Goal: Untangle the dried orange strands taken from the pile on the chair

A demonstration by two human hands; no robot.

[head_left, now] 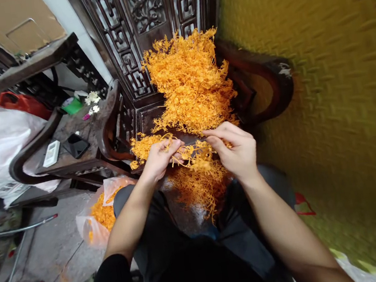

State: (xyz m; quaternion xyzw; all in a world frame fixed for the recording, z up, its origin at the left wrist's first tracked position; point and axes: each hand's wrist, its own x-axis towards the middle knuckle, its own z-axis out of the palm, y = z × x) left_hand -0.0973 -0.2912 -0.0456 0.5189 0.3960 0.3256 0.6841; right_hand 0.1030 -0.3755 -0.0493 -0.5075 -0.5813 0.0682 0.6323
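My left hand (164, 159) is closed on an orange branched piece (187, 152) with thin stems and small knobbed ends. Close by on the right, my right hand (232, 146) pinches with thumb and forefinger; what lies between those fingertips is too small to make out. Behind both hands a tall heap of the same orange pieces (190, 83) rests on a dark carved wooden chair seat. A smaller orange pile (145, 146) sits beside my left hand. Below the hands, more orange stems (199, 186) hang at the seat's front, between my knees.
A clear plastic bag (93, 223) with orange bits stands on the floor at left. On the side table (94, 125) lie a black phone (76, 145), a white device (51, 153) and a green tape roll (71, 105). A yellow textured wall (324, 95) bounds the right.
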